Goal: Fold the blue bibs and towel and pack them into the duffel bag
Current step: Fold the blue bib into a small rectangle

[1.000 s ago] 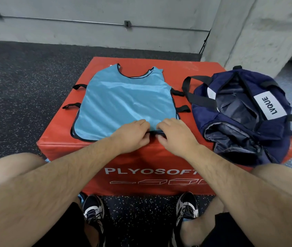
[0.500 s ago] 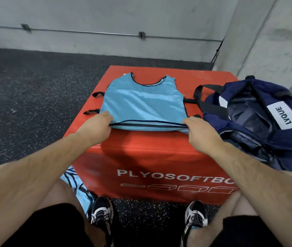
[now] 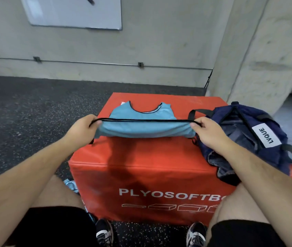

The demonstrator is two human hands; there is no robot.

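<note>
Over the red bench, the left grip and right grip each pinch a hem corner of the blue bib, mid first fold, while the open duffel bag beside it seemingly holds nothing yet.

a red foam box with white lettering on its front stands on dark speckled floor. on its top lie a light blue bib, near hem raised, and a navy duffel bag at the right.
</note>
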